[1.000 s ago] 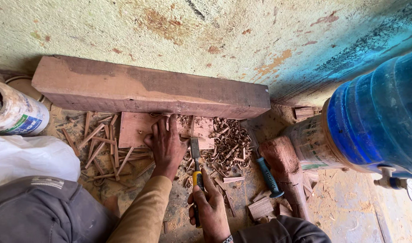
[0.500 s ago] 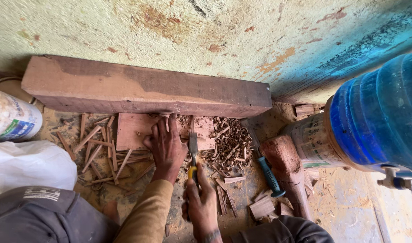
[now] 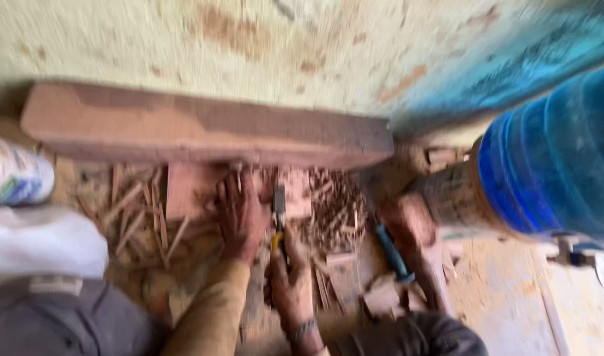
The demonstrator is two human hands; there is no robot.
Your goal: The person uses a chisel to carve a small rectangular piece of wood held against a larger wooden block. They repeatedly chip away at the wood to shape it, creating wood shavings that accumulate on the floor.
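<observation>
A long reddish wooden beam (image 3: 203,132) lies along the stained wall (image 3: 249,46) ahead of me. A big blue water jug (image 3: 552,151) sits at my right, a blue-handled tool (image 3: 391,250) near it, and wood scraps (image 3: 134,211) litter the floor.

- Beam (image 3: 203,132): reddish-brown, with a paler pinkish top face.
- Wall (image 3: 249,46): pale cream, blotched with rusty orange patches.
- Jug (image 3: 552,158): deep translucent blue, ribbed.
- Chisel (image 3: 278,217): grey blade, yellow and black handle.
- Tool handle (image 3: 389,244): teal blue.
- Chips (image 3: 140,211): light reddish tan.
- Cloth (image 3: 38,244): white.
- Sleeve (image 3: 210,323): mustard brown.
- Floor (image 3: 506,296): dusty tan.
</observation>
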